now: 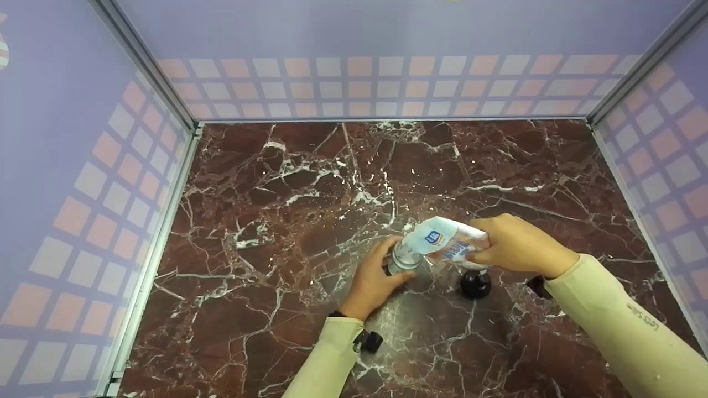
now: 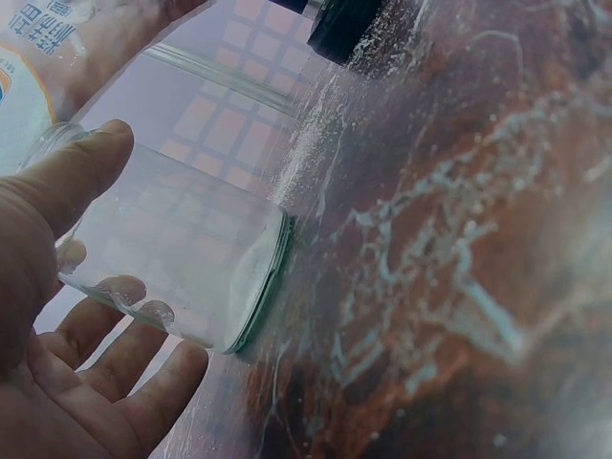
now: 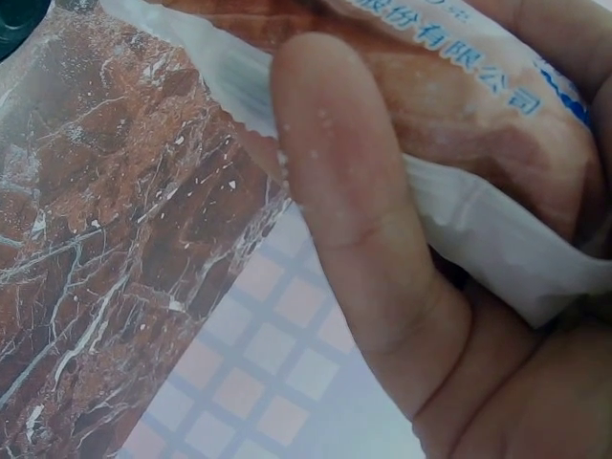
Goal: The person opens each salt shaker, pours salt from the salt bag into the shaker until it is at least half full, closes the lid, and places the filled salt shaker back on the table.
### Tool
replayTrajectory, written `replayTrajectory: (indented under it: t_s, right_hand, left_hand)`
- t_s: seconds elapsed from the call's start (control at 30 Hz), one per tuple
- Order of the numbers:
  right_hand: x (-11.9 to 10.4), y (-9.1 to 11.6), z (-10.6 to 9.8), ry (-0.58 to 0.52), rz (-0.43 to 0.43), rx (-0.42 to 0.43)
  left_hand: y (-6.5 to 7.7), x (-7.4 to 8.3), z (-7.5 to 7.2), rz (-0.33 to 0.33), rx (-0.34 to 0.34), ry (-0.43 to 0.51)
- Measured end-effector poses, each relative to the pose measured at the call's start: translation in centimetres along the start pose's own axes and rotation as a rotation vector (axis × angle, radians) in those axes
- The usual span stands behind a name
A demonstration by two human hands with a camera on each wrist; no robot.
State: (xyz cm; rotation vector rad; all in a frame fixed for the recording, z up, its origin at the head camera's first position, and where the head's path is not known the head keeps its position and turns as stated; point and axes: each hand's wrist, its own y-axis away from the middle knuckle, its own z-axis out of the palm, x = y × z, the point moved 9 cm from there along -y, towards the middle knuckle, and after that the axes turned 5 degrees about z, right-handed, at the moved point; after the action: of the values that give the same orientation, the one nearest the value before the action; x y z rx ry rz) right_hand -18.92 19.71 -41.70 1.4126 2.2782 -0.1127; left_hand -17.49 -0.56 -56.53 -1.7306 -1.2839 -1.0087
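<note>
My left hand (image 1: 373,279) holds a clear glass jar (image 2: 177,239) upright on the table, thumb on one side and fingers on the other. White grains lie at the bottom of the jar. My right hand (image 1: 514,246) grips a white and orange plastic bag (image 1: 442,237) with blue print, tilted down to the left. The bag's narrow end sits at the jar's mouth and covers part of the opening. In the right wrist view, my thumb (image 3: 344,191) presses along the bag's side, with a few white grains stuck to it.
A round black piece with a silvery stub (image 1: 475,284) stands on the marbled red-brown table (image 1: 249,309), right of the jar and below the bag. Loose white grains are scattered on the tabletop. Lilac checkered panels (image 1: 332,83) wall in the back and both sides.
</note>
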Motion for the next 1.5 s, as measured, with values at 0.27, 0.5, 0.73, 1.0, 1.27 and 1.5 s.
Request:
replayTrajectory:
  t_s: [0.27, 0.5, 0.73, 1.0, 1.27, 1.5]
  right_hand:
    - [-0.19, -0.14, -0.13, 0.003, -0.005, -0.003]
    - [-0.36, -0.23, -0.30, 0.021, -0.019, 0.005]
    - [-0.38, -0.20, -0.39, 0.023, -0.009, -0.003]
    - [-0.40, -0.11, -0.44, 0.011, -0.006, -0.019]
    - [-0.46, -0.07, -0.62, -0.002, 0.010, -0.032]
    - [-0.60, -0.11, -0.87, 0.001, 0.010, -0.024]
  left_hand:
    - [-0.06, 0.10, 0.00, 0.033, 0.008, 0.015]
    - [-0.09, 0.20, -0.04, 0.041, 0.012, 0.011]
    - [0.00, 0.24, -0.12, 0.033, 0.013, 0.008]
    - [-0.01, 0.08, -0.01, 0.022, 0.005, 0.019]
    - [-0.01, 0.01, 0.04, 0.027, 0.004, 0.026]
    - [-0.02, -0.03, 0.06, 0.009, -0.003, 0.009]
